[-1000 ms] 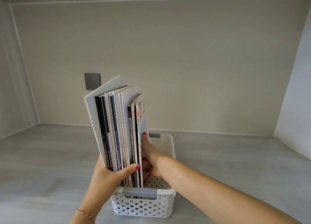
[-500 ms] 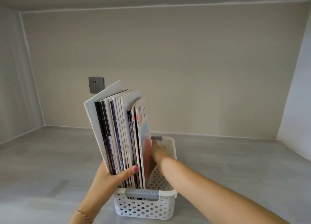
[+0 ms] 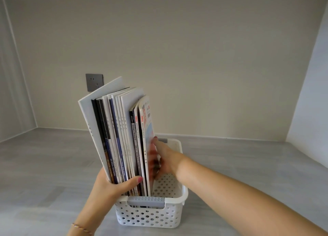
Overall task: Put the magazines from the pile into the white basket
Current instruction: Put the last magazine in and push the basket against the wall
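Magazines (image 3: 122,140): they stand on end in the white basket (image 3: 150,216), long side going up, backs facing us. The bunch leans a little to the left at the top.
Place in basket: they fill the left part. The right part shows its dotted floor.
Basket: it sits on the grey bench (image 3: 248,164), near the front edge of the view. It has a grey handle (image 3: 145,201) on the near side.
Left hand (image 3: 113,186): this grip is curled round the bottom of the bunch, thumb across the backs, fingers behind.
Right hand (image 3: 166,157): it reaches into the basket from the right and lies flat against the cover of the last magazine (image 3: 147,129). The fingers look mostly straight. I cannot tell if any finger hooks round the page.
Hidden: the bottoms of the magazines are behind the basket wall and the left hand. The small words on the backs are too blurry to read, apart from "SPECIAL FOCUS".
Cut off: both arms run out of the bottom of the view.
Wall: a grey socket plate (image 3: 94,82) peeks out behind the magazines.
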